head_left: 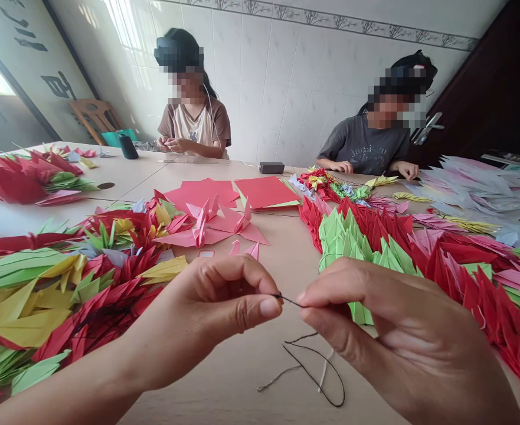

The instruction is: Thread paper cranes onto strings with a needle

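Left hand [224, 310], right hand [401, 321] pretty much tip-to-tip above table [198, 398], thumbs and forefingers pinching black thread [291, 301], left forearm slanting in from near left.

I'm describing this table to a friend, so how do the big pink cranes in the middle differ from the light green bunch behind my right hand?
Pose: the pink cranes have wings spread wide; the green bunch has narrow, folded pieces standing upright.
Spacing: the pink cranes sit in a loose group, the green bunch packed tightly.
View: your right hand hides part of the green bunch, not the pink cranes.
Both are folded paper with pointed tips.
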`<state>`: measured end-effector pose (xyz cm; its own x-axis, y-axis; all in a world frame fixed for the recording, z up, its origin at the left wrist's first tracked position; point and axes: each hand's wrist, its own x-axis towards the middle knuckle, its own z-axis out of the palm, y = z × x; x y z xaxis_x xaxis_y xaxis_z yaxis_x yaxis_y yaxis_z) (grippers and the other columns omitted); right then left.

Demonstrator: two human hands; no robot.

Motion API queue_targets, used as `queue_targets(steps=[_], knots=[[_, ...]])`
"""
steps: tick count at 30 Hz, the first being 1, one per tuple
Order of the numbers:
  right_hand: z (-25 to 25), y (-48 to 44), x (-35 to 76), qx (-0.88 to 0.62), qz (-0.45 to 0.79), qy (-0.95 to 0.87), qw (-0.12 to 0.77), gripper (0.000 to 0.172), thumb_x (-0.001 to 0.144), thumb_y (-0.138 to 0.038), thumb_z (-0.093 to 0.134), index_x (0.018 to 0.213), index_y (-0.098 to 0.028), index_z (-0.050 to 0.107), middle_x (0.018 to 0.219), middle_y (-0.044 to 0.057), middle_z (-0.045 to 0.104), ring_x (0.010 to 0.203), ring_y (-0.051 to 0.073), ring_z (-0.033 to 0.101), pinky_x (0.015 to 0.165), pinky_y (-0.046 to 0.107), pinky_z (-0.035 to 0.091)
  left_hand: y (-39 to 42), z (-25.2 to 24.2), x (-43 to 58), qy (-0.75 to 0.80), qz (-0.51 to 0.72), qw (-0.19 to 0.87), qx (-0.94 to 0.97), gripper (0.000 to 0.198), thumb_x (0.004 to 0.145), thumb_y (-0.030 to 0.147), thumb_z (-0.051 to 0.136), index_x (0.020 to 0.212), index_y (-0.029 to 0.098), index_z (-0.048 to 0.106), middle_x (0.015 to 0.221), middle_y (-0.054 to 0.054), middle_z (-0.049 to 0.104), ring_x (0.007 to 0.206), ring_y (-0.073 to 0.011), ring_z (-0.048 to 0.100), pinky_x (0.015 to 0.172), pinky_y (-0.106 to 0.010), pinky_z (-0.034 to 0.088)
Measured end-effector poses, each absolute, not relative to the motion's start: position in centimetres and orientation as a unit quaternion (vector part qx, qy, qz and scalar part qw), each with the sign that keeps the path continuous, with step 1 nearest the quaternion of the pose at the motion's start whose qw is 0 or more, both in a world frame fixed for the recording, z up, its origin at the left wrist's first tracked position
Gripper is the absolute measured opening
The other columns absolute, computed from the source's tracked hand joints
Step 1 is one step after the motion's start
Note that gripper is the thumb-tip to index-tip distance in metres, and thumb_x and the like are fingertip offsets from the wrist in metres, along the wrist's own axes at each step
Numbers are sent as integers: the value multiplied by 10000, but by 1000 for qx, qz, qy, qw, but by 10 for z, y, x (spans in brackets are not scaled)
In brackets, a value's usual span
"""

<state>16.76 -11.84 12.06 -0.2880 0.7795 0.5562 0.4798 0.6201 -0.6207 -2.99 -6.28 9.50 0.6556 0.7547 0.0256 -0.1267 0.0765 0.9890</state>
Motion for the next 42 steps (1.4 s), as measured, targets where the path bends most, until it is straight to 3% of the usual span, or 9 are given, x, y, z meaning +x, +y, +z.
queue_targets(steps=[6,10,14,26,33,42], knots=[[118,-118,167,-389,186,-789,437,106,874,-100,656,868,-204,636,730,-85,612,591,34,538,567,105,433,-65,99,-28,299,346,610,647,160,826,301,713,746,179,649,687,29,558,653,-100,458,585,-202,382],[118,-118,168,-422,167,-776,438,119,882,-109,638,863,-227,639,738,-86,631,604,49,560,570,131,438,-66,98,-30,261,326,665,619,168,850,317,693,759,184,648,658,44,507,615,-77,415,551,-168,362],[119,-116,168,-458,152,-767,422,128,888,-120,630,845,-239,645,716,-86,627,595,58,562,545,145,427,-67,94,-35,230,308,708,593,151,862,340,682,796,205,671,722,31,556,635,-75,476,583,-165,416],[117,-117,165,-389,181,-803,414,98,915,-127,633,895,-223,634,741,-68,619,599,62,556,540,146,434,-69,96,-31,252,338,659,623,257,954,379,531,795,211,643,724,28,567,650,-91,509,632,-185,436],[112,-117,162,-433,195,-773,420,117,919,-238,688,994,-297,620,692,-92,571,560,77,534,554,145,460,-72,101,-29,288,324,558,708,270,972,381,479,793,215,595,678,37,540,638,-98,500,595,-181,427],[112,-113,156,-402,172,-767,469,104,874,-105,679,859,-207,667,758,-46,641,648,80,590,609,159,479,-74,106,-27,296,321,483,759,282,979,333,457,749,210,564,662,39,496,617,-106,456,563,-193,393]])
